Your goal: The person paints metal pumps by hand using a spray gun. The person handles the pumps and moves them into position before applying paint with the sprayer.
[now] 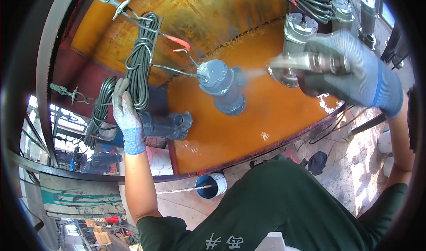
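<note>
My right hand [350, 71], in a blue-grey glove, is wrapped round a silver metal spray gun [306, 63], blurred by motion. Pale mist stretches from its nozzle toward a blue-grey pump [217, 78] that hangs tilted from a cable and a hook with a red sleeve. A bundled black cable [143, 60] hangs above and left of that pump. Against the bundle's lower left side rests my gloved left hand [126, 111], its fingers stretched upward. Just right of the left wrist is another blue-grey pump [164, 125], lying nearly level.
An orange-coated booth surface [213, 144] spreads behind the pumps. Unpainted silver pumps [299, 33] hang at the upper right under coiled black cable [306, 0]. Another cable bundle [102, 104] hangs at left. Below, a bucket [220, 183] with blue inside stands on the floor.
</note>
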A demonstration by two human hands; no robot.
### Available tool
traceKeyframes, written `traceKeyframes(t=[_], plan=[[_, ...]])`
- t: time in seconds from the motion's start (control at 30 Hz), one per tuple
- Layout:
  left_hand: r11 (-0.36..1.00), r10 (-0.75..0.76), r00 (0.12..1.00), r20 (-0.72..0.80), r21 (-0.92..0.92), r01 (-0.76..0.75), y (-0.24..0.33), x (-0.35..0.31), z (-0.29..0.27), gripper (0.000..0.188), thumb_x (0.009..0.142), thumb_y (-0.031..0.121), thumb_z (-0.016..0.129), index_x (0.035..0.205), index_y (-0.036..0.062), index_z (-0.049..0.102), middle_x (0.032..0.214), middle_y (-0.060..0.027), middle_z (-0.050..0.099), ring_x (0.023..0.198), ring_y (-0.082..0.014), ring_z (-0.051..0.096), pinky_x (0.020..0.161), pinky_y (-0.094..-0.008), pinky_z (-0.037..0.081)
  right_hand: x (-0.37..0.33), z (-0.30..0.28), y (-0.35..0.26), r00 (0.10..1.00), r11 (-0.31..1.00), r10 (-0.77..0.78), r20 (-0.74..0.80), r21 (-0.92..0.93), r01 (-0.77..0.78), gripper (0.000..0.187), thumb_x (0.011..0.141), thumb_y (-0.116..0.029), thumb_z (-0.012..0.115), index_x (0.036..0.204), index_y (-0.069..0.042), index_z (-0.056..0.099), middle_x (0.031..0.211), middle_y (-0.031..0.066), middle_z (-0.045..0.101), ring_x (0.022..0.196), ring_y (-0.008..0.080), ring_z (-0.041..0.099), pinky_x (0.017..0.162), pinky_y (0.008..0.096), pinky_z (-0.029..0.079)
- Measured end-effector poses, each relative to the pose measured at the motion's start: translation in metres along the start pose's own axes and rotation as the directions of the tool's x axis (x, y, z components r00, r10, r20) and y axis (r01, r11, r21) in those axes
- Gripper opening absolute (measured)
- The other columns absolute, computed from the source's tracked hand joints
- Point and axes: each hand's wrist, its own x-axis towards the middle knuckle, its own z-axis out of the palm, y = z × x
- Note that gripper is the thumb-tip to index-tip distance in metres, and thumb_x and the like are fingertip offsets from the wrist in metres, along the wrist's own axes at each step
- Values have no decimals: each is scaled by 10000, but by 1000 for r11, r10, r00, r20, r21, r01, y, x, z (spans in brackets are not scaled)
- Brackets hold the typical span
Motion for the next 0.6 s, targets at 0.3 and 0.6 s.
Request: traceKeyframes(t=[0.3,0.6], plan=[[1000,12,999,37,29,-13,-35,23,-13,426,1097,262,520,1287,-77,694,1406,-242,651,1352,-350,578,1185,-428,388,40,-2,-47,985,997,74,156,-44,-68,232,909,-192,801,1020,-13,703,704,71,707,652,170,710,629,305,557],[994,54,997,49,91,-58,-88,61,0,286,1033,105,586,1252,-39,702,1256,-204,731,1189,-318,686,1068,-401,502,39,6,-66,966,988,113,234,80,-135,229,943,-63,719,1146,37,679,848,86,709,730,121,663,677,289,531]])
